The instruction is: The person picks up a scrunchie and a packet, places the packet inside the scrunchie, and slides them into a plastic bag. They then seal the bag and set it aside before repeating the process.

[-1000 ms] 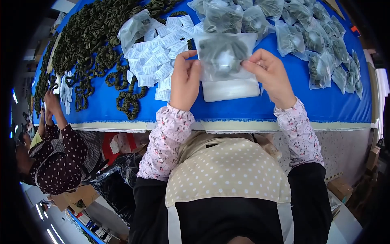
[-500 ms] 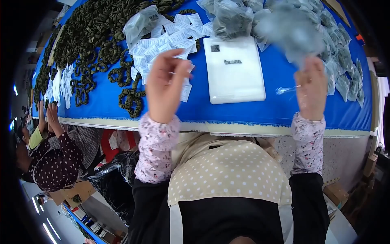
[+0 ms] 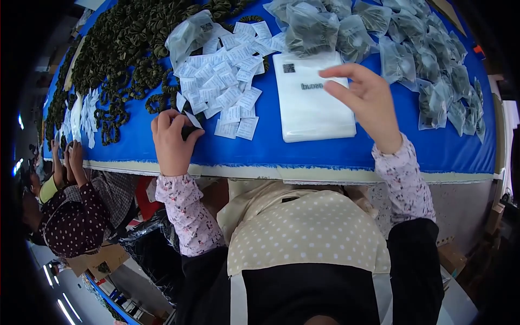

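Observation:
At the table's near edge, my left hand [image 3: 176, 140] is closed on a dark green scrunchie bundle [image 3: 188, 131], mostly hidden under the fingers. A small white label [image 3: 193, 119] lies by its fingertips. My right hand [image 3: 365, 100] hovers over a stack of clear plastic bags [image 3: 317, 116], thumb and fingers apart with nothing between them. Between the hands spreads a heap of printed white paper labels [image 3: 227, 89]. A partly see-through bag [image 3: 189, 38] lies at the heap's top left.
A large pile of dark green scrunchies [image 3: 124, 40] covers the left of the blue table [image 3: 238, 154]. Filled plastic bags [image 3: 398, 59] are heaped at the right, others [image 3: 311, 27] behind the stack. At the far left, a co-worker's hands [image 3: 75, 157] touch white strips.
My right hand has let go of a filled bag at the right and moved left over the bag stack. My left hand has moved left and down onto the scrunchies.

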The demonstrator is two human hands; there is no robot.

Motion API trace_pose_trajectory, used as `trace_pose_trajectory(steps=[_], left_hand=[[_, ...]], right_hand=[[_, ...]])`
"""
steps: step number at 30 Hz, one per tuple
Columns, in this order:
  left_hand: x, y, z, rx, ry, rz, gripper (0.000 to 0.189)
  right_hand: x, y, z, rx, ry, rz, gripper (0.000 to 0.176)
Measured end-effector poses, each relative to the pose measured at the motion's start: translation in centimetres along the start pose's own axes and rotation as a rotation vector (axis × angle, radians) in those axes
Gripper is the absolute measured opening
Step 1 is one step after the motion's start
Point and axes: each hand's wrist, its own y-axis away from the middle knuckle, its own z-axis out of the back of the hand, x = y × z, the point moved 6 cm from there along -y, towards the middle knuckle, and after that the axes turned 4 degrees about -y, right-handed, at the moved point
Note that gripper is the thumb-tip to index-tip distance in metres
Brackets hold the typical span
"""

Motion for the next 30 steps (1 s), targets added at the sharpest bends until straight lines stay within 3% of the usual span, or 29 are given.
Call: trace_pose_trajectory(steps=[1, 5, 11, 13, 14, 19, 23, 28, 30], left_hand=[[0.0, 0.0, 0.1, -0.007, 0.016, -0.012, 0.027], [-0.2, -0.2, 0.4, 0.001, 0.066, -0.053, 0.027], [-0.7, 0.2, 0.2, 0.091, 0.074, -0.063, 0.030], [-0.6, 0.4, 0.0, 0.106, 0.046, -0.034, 0.031], [-0.7, 0.5, 0.0, 0.105, 0.047, -0.030, 0.031], [-0.5, 0.6, 1.6, 0.119, 0.219, 0.053, 0.037], [0.1, 1.0, 3.1, 0.094, 0.462, 0.236, 0.033], [-0.4, 0.8, 5.0, 0.045, 0.551, 0.302, 0.028], [-0.9, 0.4, 5.3, 0.016, 0.529, 0.269, 0.027]], right_hand=[[0.0, -1.0, -0.6, -0.004, 0.003, 0.005, 0.018], [0.8, -7.1, -3.4, 0.011, 0.387, 0.460, 0.021], [-1.0, -19.9, -8.0, -0.034, 0.747, 0.545, 0.029], [-2.0, -25.0, -10.7, 0.182, 0.788, 0.532, 0.016], [-1.8, -25.8, -11.6, 0.185, 0.789, 0.534, 0.016], [-1.4, -28.7, -16.9, 0.267, 0.903, 0.740, 0.013], [-3.8, -30.6, -20.6, 0.289, 0.979, 1.101, 0.014], [-4.7, -32.3, -20.9, 0.248, 1.169, 0.999, 0.012], [-2.6, -30.7, -19.1, 0.195, 1.100, 0.920, 0.011]])
